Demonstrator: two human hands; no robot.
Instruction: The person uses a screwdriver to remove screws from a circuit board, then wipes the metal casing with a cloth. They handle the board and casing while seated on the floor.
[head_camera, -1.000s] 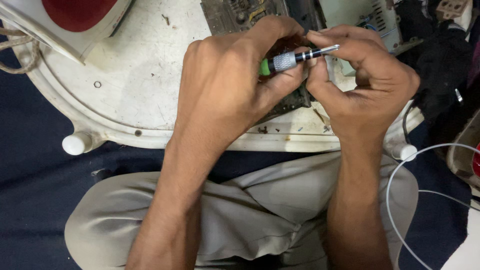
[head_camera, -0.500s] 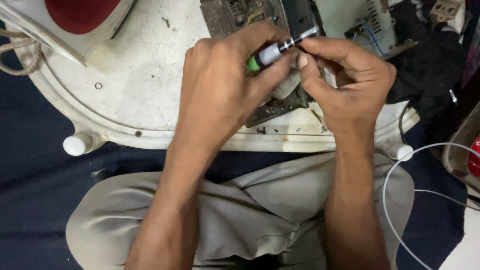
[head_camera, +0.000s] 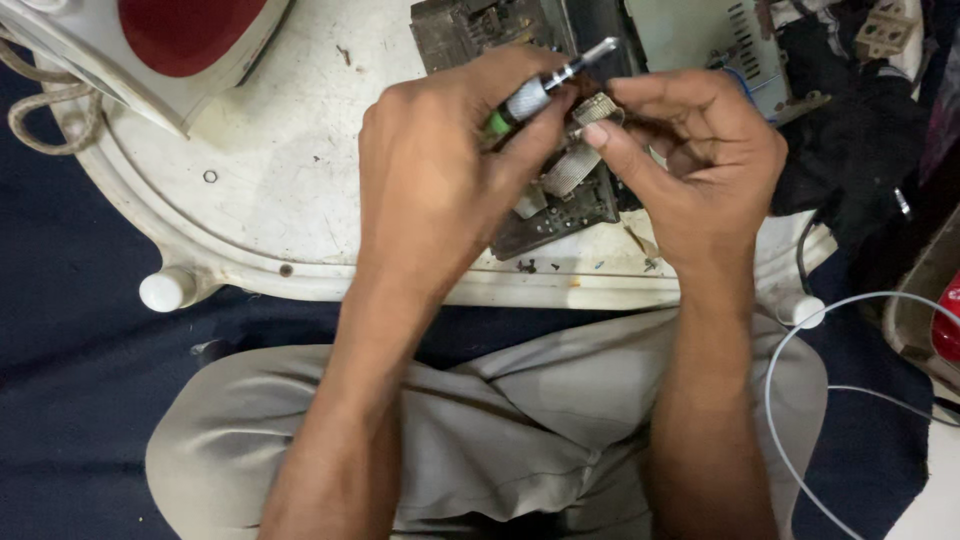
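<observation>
The left hand (head_camera: 440, 190) grips a screwdriver (head_camera: 545, 85); the right hand (head_camera: 700, 160) pinches a small metal part (head_camera: 597, 108). That pinch looks slight, so the part could slip and drop among the circuit board (head_camera: 560, 205) clutter.

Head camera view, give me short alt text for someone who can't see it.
A person's left hand grips a small screwdriver while the right hand pinches a small metal part above a circuit board on a white tray.

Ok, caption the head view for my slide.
Left hand holds a screwdriver; right hand pinches a small metal part over a circuit board.
</observation>
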